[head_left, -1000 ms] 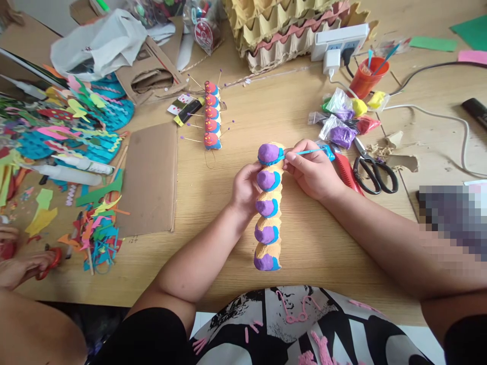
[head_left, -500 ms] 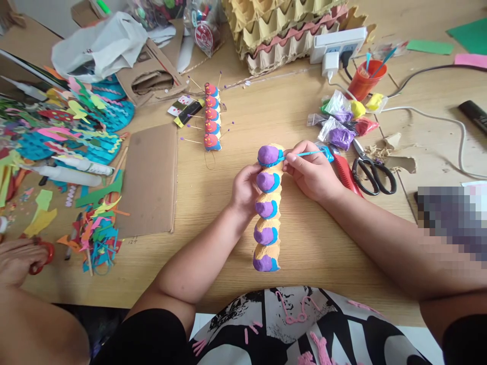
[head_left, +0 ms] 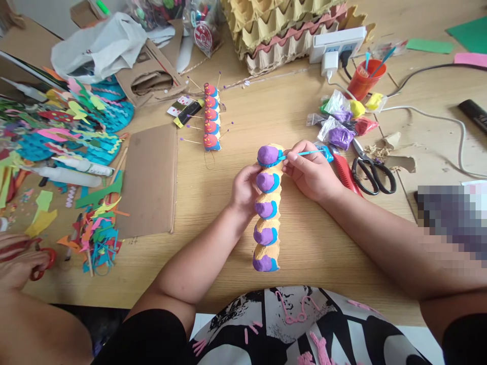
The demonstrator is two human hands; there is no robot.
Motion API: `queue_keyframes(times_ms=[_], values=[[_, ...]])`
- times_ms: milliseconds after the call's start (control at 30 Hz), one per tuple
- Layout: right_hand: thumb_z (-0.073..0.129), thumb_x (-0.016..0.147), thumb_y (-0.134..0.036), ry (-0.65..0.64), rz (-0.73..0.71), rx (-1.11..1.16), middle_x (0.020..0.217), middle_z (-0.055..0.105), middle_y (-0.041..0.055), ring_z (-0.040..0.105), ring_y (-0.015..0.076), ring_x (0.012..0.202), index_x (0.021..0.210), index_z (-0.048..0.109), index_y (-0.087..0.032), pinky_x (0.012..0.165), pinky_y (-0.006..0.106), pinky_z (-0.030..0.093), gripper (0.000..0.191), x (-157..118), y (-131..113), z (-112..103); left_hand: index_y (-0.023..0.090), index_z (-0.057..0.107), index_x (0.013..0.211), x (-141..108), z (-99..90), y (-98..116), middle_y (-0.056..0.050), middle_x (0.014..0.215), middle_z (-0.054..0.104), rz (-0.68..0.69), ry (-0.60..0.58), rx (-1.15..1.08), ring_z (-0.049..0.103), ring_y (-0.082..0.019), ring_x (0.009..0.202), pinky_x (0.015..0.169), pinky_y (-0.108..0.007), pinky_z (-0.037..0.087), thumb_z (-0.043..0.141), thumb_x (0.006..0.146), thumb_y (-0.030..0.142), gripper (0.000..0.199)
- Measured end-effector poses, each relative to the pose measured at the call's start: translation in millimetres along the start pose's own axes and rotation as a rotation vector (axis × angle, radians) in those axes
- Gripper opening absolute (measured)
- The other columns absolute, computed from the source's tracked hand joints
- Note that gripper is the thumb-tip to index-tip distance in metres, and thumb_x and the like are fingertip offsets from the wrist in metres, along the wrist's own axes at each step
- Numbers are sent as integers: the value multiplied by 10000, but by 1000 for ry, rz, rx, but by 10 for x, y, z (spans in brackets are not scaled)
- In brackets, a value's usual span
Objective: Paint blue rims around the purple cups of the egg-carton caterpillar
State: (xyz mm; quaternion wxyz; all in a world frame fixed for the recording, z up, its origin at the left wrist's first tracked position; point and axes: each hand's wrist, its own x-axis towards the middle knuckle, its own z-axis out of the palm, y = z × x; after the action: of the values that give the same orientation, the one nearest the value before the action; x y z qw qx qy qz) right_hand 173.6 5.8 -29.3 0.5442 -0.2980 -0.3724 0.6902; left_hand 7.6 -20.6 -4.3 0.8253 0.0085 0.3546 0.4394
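Note:
A strip of egg carton (head_left: 268, 221), its bumps coated in purple and blue clay, points lengthwise toward me. My left hand (head_left: 245, 188) grips it near the far end; some of those fingers are hidden behind it. Pinched in my right hand (head_left: 311, 170) is a thin blue modelling tool (head_left: 304, 153). The tool's tip touches the blue clay band at the edge of the farthest purple bump. Farther off lies a finished-looking caterpillar (head_left: 212, 117) in red and blue, with thin sticks poking out of its sides.
Black-handled scissors (head_left: 375, 175), a red cutter (head_left: 345, 172) and bagged clay (head_left: 341, 137) lie right. An orange cup (head_left: 365, 78) and egg trays (head_left: 289, 35) stand behind. At left are cardboard (head_left: 148, 182), paper scraps (head_left: 102, 233) and another person's hand (head_left: 21, 258) with red scissors (head_left: 45, 263).
My hands and the egg carton strip stay almost still, with the tool at the same bump. At left, the other person's hand and red scissors have shifted slightly.

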Motion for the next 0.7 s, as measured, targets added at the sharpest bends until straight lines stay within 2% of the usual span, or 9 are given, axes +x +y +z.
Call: queue_keyframes(times_ms=[267, 467, 700], values=[[1011, 691, -518, 18, 3, 6, 711, 650, -52, 597, 130, 697, 812, 605, -259, 699, 282, 529, 496, 5, 0, 7, 193, 688, 831, -24, 55, 2, -1, 516, 605, -2, 44, 21, 531, -169, 346, 447, -264, 449, 573, 923, 269, 166], [1013, 687, -513, 29, -10, -6, 704, 663, -44, 592, 121, 692, 797, 614, -249, 690, 270, 511, 491, 10, 4, 12, 189, 687, 849, -52, 87, -3, 10, 484, 570, -6, 17, 13, 495, -158, 329, 429, -254, 421, 529, 944, 273, 202], [1005, 675, -526, 30, 0, -5, 718, 648, -52, 600, 134, 696, 809, 590, -264, 701, 290, 538, 508, -1, -19, 21, 211, 646, 804, -23, 35, -1, -9, 532, 619, -24, 36, -2, 522, -167, 346, 422, -256, 402, 600, 896, 268, 118]])
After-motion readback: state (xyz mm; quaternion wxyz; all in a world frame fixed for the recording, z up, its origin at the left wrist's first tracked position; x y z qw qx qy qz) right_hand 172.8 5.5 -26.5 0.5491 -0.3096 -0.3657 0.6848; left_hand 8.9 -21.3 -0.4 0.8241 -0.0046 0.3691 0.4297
